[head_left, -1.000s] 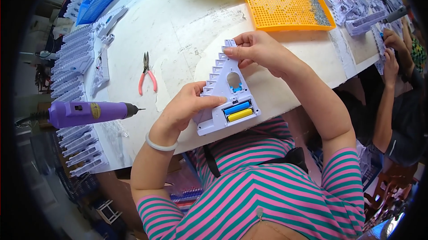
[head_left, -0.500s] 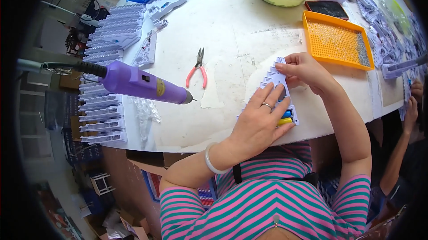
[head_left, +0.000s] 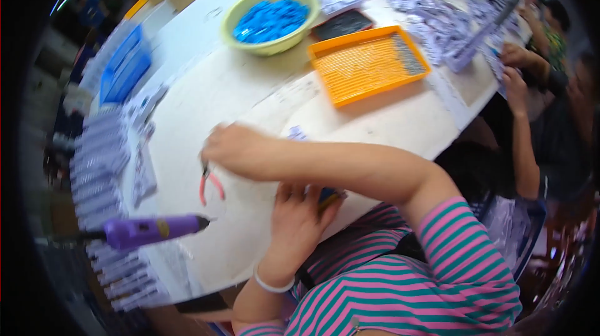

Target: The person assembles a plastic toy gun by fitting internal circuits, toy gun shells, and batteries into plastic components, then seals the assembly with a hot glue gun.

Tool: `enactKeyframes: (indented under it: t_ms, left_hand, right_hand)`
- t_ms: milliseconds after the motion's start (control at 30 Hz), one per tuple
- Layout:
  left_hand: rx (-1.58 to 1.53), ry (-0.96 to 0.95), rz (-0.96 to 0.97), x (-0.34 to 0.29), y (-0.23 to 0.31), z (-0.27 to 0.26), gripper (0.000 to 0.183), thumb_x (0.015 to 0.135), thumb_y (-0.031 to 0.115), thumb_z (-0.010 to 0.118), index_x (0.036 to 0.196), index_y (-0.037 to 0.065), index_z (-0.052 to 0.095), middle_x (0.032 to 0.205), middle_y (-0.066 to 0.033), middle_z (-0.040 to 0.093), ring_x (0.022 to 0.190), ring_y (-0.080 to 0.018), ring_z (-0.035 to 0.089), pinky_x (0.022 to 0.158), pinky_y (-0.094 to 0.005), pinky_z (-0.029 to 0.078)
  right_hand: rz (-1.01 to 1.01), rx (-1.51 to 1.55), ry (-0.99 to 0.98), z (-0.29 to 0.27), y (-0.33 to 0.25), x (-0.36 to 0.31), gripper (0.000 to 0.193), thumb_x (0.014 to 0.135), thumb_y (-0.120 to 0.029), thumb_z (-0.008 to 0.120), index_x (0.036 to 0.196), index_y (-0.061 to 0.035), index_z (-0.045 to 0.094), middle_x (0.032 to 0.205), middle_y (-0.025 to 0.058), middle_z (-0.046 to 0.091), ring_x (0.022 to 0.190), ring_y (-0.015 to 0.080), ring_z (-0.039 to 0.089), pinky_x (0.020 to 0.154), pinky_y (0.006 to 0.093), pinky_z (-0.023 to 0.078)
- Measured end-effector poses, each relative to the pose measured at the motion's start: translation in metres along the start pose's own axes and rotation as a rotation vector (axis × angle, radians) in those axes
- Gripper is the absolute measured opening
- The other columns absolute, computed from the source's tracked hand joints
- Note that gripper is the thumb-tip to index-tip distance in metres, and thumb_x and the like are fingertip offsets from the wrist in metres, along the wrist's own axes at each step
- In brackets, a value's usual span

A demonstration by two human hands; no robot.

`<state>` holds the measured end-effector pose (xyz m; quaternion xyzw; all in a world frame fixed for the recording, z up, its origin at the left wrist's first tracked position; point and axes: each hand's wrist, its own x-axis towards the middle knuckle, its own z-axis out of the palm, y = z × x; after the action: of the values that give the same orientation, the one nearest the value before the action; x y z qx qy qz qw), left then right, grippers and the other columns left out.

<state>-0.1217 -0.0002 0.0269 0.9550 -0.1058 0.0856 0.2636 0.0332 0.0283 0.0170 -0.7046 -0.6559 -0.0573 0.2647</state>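
My left hand [head_left: 299, 220] rests over a stepped white plastic part [head_left: 296, 133] at the table's near edge, its fingers and thumb gripping the lower end, where a bit of blue and yellow shows. Most of the part is hidden by my right forearm and left hand. My right hand [head_left: 237, 150] reaches across to the left, fingers curled downward and blurred. Just beneath its fingertips are pliers with pink handles [head_left: 216, 185]; their jaws are partly covered, and whether I grip them is unclear. Nearer and further left hangs a purple electric screwdriver [head_left: 153, 230], bit pointing right.
An orange tray [head_left: 356, 96] with small metal pieces lies beyond my right forearm. Behind it are a dark shallow box [head_left: 342, 25] and a yellow-green bowl [head_left: 270, 49] of blue pieces. Stacked white parts [head_left: 100, 173] line the left edge. Another person's arm [head_left: 524, 142] is at right.
My right hand has left the plastic part and swung left to the pliers. My left hand stays on the part. The whole view has shifted and turned.
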Motion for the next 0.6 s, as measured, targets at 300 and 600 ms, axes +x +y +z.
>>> enactKeyframes:
  t_ms: [300,600]
  left_hand:
    - [-0.268,-0.308,-0.328,-0.004,0.005,-0.013,0.053,0.095,0.021,0.07,0.141,0.002,0.054,0.135,-0.0234,0.06,0.126,-0.0435,0.054,0.105,-0.0479,0.045]
    - [-0.142,-0.062,-0.117,-0.005,-0.002,-0.006,0.057,0.088,0.023,0.079,0.137,0.003,0.057,0.15,-0.0252,0.047,0.137,-0.0433,0.046,0.114,-0.0524,0.038]
  right_hand:
    - [-0.222,1.062,-0.082,-0.016,-0.074,0.046,0.103,0.068,-0.021,0.091,0.15,0.0018,0.032,0.125,0.0233,0.059,0.123,0.0401,0.055,0.1,0.0401,0.048]
    - [-0.158,0.931,0.461,-0.045,-0.064,0.045,0.035,0.066,-0.005,0.075,0.097,-0.0033,0.058,0.09,0.017,0.061,0.084,0.0369,0.061,0.074,0.0459,0.048]
